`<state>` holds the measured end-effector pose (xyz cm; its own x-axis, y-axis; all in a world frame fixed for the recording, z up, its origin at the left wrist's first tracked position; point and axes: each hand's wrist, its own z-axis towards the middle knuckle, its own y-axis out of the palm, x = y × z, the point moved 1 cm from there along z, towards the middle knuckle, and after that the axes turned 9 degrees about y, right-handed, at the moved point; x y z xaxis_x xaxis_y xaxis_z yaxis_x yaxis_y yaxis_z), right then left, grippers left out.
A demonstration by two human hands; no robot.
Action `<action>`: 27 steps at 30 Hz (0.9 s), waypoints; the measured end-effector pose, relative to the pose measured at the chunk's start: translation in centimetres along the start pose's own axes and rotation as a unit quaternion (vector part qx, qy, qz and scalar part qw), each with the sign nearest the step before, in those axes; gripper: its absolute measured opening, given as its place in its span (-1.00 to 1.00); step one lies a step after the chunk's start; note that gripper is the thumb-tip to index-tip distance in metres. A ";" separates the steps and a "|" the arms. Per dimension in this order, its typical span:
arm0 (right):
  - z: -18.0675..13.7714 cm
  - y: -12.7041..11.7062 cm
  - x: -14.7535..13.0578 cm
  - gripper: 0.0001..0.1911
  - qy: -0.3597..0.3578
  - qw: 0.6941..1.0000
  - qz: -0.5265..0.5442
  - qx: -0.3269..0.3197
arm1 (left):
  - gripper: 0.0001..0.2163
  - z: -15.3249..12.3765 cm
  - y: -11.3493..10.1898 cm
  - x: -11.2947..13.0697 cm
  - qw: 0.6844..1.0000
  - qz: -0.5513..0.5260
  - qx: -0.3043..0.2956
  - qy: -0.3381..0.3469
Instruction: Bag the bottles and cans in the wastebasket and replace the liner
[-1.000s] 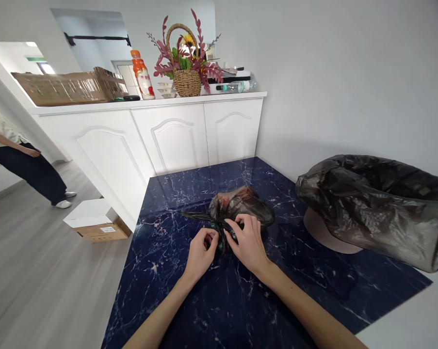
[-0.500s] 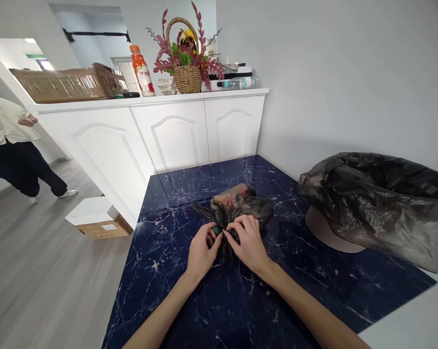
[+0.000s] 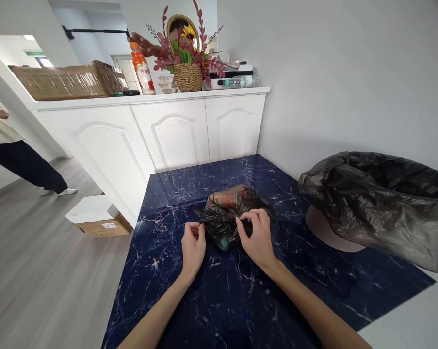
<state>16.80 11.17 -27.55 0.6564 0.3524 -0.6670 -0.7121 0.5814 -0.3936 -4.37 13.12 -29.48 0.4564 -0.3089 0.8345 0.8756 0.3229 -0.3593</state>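
Note:
A small black plastic bag (image 3: 229,213) with reddish contents showing through lies on the dark blue marbled table (image 3: 211,295). My left hand (image 3: 192,245) pinches the bag's left flap, fingers curled. My right hand (image 3: 257,235) pinches the bag's right flap near its top. The two hands are a bag's width apart, pulling the mouth of the bag sideways. To the right stands a tan bin (image 3: 328,232) lined with a large black bag (image 3: 379,203), open at the top.
A white cabinet (image 3: 175,131) stands behind the table with an orange bottle (image 3: 142,70), a flower basket (image 3: 186,72) and a cardboard box (image 3: 62,82) on top. A small box (image 3: 95,218) sits on the wooden floor. Another person (image 3: 11,150) walks at far left.
My hands have moved apart from the knot at the bag's middle, each drawing a flap outward. The person at left has shifted position.

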 end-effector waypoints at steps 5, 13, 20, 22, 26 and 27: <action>0.0 -0.1 0.2 -0.86 0.013 0.999 0.025 -0.015 | -0.71 -0.2 0.1 0.3 1.000 -0.018 -0.005 -0.006; -0.4 0.3 -0.1 -0.76 -0.076 0.994 -0.039 -0.061 | -0.82 -0.6 -0.1 1.7 0.998 -0.005 -0.034 0.051; 0.0 0.0 0.3 -0.95 0.005 0.999 0.015 -0.029 | -0.84 -0.3 -0.2 1.0 0.999 -0.013 0.008 0.052; 0.1 -0.2 0.1 -0.82 -0.003 0.999 0.022 -0.038 | -0.81 -0.4 -0.2 1.2 0.998 -0.016 0.012 0.054; -0.3 0.1 -0.4 -0.63 -0.079 0.993 -0.013 -0.086 | -0.76 -0.8 -0.4 2.3 0.997 -0.021 -0.002 0.081; -0.4 0.2 -0.5 -0.71 -0.089 0.992 -0.018 -0.088 | -0.75 -0.9 -0.4 2.6 0.996 -0.022 -0.005 0.084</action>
<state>16.24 10.83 -27.57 0.7054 0.4662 -0.5340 -0.7088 0.4655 -0.5300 -3.43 11.38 -27.55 0.4372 -0.4688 0.7675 0.8963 0.2978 -0.3287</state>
